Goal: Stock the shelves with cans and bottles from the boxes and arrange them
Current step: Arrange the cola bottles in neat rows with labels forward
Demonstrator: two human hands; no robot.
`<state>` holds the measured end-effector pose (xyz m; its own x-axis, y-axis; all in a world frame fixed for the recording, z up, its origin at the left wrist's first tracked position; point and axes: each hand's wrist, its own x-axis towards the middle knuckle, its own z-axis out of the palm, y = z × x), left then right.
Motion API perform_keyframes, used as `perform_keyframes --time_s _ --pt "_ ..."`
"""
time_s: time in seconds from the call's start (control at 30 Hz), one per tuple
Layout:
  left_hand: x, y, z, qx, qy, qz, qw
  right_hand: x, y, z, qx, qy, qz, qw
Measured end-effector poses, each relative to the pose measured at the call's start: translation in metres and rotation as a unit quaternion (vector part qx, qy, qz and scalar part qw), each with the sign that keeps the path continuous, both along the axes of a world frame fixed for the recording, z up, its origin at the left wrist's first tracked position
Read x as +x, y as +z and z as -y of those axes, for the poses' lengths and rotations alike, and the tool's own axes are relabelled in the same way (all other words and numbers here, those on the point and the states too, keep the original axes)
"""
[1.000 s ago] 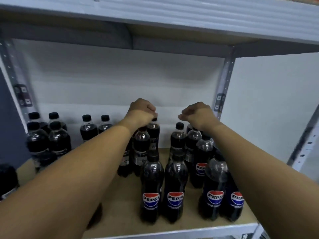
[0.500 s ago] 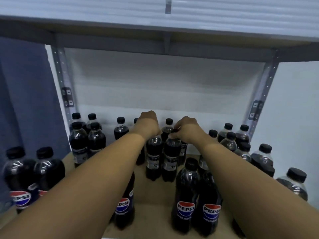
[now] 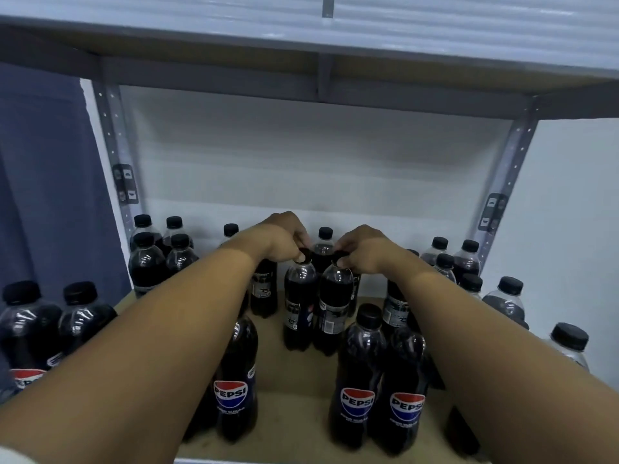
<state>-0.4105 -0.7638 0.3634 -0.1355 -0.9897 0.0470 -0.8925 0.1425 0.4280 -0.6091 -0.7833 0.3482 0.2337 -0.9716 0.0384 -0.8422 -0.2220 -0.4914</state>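
pepsi labels (image 3: 357,401) face front; left hand (image 3: 280,236), right hand (image 3: 362,246) fingers pinch bottle caps.

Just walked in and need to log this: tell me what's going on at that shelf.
A person is arranging Pepsi bottles on a wooden shelf board. The left hand pinches the cap of one bottle, and the right hand pinches the cap of the bottle beside it, both upright in the middle of the shelf. Other bottles stand in clusters to either side, and three with labels facing out stand near the front edge.
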Motion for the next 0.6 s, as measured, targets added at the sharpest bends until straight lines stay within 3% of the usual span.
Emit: perform_keyframes --time_s 0.17,0.4,0.6 --pt "0.002 -0.004 -0.007 0.015 -0.012 -0.031 0.999 -0.003 -0.005 0.002 0.004 -0.010 0.031 0.999" --pt "-0.012 -0.007 0.002 -0.023 0.023 -0.025 0.999 0.005 -0.005 0.002 -0.032 -0.047 -0.028 0.998" --pt "-0.007 -0.003 -0.003 0.048 -0.044 -0.047 0.997 -0.002 0.001 -0.003 0.026 -0.026 0.020 0.999"
